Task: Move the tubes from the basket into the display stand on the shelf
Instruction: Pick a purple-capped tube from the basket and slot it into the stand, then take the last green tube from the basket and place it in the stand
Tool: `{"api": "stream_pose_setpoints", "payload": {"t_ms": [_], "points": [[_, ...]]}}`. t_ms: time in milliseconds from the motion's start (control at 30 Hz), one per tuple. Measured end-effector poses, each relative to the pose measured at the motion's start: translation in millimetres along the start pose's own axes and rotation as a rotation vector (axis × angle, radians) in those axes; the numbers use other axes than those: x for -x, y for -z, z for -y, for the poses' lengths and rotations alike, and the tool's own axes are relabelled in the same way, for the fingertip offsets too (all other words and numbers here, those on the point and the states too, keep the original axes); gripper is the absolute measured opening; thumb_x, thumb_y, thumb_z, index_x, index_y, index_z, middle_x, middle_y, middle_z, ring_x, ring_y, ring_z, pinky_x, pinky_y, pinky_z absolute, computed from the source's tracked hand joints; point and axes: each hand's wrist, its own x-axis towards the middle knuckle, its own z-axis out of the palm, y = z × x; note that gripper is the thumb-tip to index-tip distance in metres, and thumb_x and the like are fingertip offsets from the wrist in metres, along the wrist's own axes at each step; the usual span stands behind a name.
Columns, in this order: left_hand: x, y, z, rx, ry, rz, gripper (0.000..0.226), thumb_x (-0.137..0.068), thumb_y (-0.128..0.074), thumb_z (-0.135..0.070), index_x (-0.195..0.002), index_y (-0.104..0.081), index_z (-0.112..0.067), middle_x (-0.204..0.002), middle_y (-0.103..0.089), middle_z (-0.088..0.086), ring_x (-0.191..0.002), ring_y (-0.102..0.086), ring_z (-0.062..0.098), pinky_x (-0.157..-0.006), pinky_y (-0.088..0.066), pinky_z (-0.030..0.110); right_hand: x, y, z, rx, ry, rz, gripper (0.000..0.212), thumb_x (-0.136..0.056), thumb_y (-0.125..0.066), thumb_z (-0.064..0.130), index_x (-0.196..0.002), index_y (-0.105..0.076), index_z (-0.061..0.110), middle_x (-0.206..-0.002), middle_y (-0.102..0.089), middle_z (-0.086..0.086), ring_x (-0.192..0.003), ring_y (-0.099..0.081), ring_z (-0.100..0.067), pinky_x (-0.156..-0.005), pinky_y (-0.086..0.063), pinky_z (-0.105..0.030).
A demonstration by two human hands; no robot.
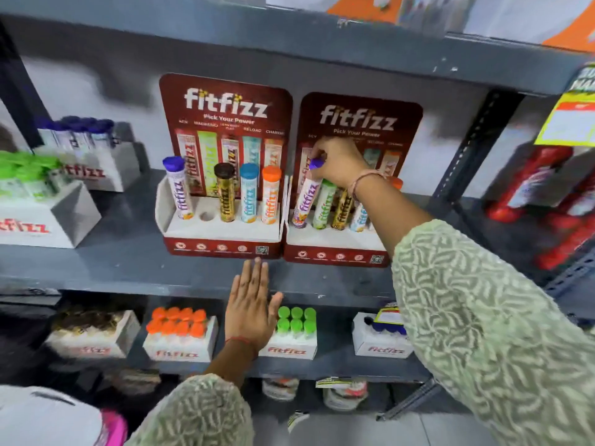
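Note:
Two red display stands sit side by side on the grey shelf [128,262]. The left stand [222,246] holds purple, brown, blue and orange capped tubes, with one empty hole [207,216] second from its left. The right stand [335,255] holds several tubes. My right hand [338,162] grips the cap of a purple-capped tube [304,201] whose bottom sits in that stand's leftmost hole. My left hand [249,304] is flat and open against the shelf's front edge, fingers near the left stand's base. The basket is mostly out of view; a pink edge [114,428] shows at bottom left.
White boxes of tubes [93,169] stand on the shelf to the left of the stands. Boxes with orange caps [180,326] and green caps [296,320] fill the shelf below. Red packages [547,194] sit at the right. A dark upright post [476,140] stands beside the right stand.

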Motion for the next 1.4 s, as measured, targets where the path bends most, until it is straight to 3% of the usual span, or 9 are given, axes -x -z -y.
{"api": "stream_pose_setpoints", "payload": {"t_ms": [133, 367, 467, 533, 667, 833, 1033, 1167, 1400], "points": [[1, 0, 1, -0.028, -0.007, 0.023, 0.081, -0.08, 0.019, -0.06, -0.139, -0.006, -0.01, -0.151, -0.006, 0.011, -0.137, 0.006, 0.028, -0.108, 0.017, 0.026, 0, -4, 1, 0.024, 0.019, 0.045, 0.031, -0.073, -0.074, 0.012, -0.103, -0.066, 0.01, -0.115, -0.065, -0.011, -0.104, -0.059, -0.025, -0.087, -0.042, -0.028], [-1, -5, 5, -0.084, 0.002, 0.042, 0.074, -0.078, 0.019, -0.06, -0.137, 0.009, -0.015, -0.149, 0.008, 0.006, -0.138, 0.013, 0.023, -0.106, 0.022, 0.025, 3, -18, 4, 0.327, 0.077, 0.03, 0.031, -0.074, -0.071, 0.034, -0.103, -0.065, 0.024, -0.111, -0.069, -0.001, -0.107, -0.055, -0.025, -0.106, -0.024, -0.045], [-1, 1, 7, -0.052, -0.003, 0.066, 0.08, -0.071, 0.03, -0.062, -0.135, 0.012, -0.018, -0.153, 0.004, 0.007, -0.135, 0.018, 0.018, -0.108, 0.02, 0.025, 5, -16, 2, 0.293, 0.03, 0.054, 0.052, -0.072, -0.072, 0.041, -0.119, -0.057, 0.025, -0.12, -0.066, -0.003, -0.116, -0.053, -0.027, -0.109, -0.022, -0.049], [4, 11, 12, -0.001, 0.029, 0.021, 0.077, -0.077, 0.024, -0.062, -0.137, 0.006, -0.017, -0.152, 0.0, 0.006, -0.136, 0.013, 0.019, -0.112, 0.012, 0.029, 15, -22, 6, 0.174, 0.026, -0.076, 0.056, -0.074, -0.069, 0.042, -0.125, -0.052, 0.026, -0.123, -0.065, -0.007, -0.121, -0.049, -0.028, -0.107, -0.029, -0.048], [45, 42, 47, 0.039, 0.196, -0.168, 0.061, -0.092, -0.016, -0.043, -0.139, -0.018, -0.004, -0.146, -0.016, 0.012, -0.136, -0.011, 0.032, -0.112, -0.005, 0.039, 61, -77, 47, -0.253, 0.238, -0.443, 0.023, -0.083, -0.06, 0.027, -0.097, -0.068, 0.011, -0.095, -0.073, -0.012, -0.091, -0.063, -0.03, -0.08, -0.047, -0.036], [156, 73, 110, -0.024, 0.505, -0.217, 0.067, -0.095, -0.013, -0.045, -0.136, -0.027, 0.005, -0.143, -0.03, 0.027, -0.134, -0.021, 0.037, -0.11, -0.017, 0.045, 121, -196, 135, -0.503, 0.487, -0.044, 0.015, -0.084, -0.062, 0.016, -0.091, -0.067, 0.003, -0.091, -0.069, -0.016, -0.084, -0.066, -0.027, -0.077, -0.045, -0.031], [288, 95, 159, -0.115, 1.006, -0.22, 0.066, -0.088, -0.025, -0.039, -0.134, -0.028, 0.007, -0.142, -0.031, 0.029, -0.133, -0.023, 0.043, -0.108, -0.022, 0.053, 180, -320, 234, -0.367, 0.71, 0.574, 0.025, -0.085, -0.061, 0.017, -0.104, -0.064, 0.002, -0.108, -0.064, -0.021, -0.1, -0.061, -0.032, -0.086, -0.046, -0.037], [348, 89, 180, -0.138, 1.209, -0.172, 0.075, -0.09, -0.014, -0.053, -0.135, -0.027, 0.005, -0.143, -0.03, 0.027, -0.133, -0.023, 0.043, -0.109, -0.021, 0.052, 203, -391, 293, -0.358, 0.786, 0.745, 0.018, -0.085, -0.061, 0.009, -0.095, -0.07, -0.004, -0.102, -0.069, -0.025, -0.098, -0.064, -0.036, -0.09, -0.045, -0.038], [396, 57, 195, -0.209, 1.277, -0.103, 0.076, -0.092, -0.005, -0.052, -0.134, -0.032, 0.005, -0.142, -0.034, 0.025, -0.131, -0.024, 0.044, -0.11, -0.004, 0.035, 251, -506, 376, -0.244, 0.854, 0.961, 0.032, -0.091, -0.05, 0.007, -0.122, -0.059, 0.004, -0.132, -0.057, -0.018, -0.124, -0.051, -0.03, -0.107, -0.038, -0.036]]}}
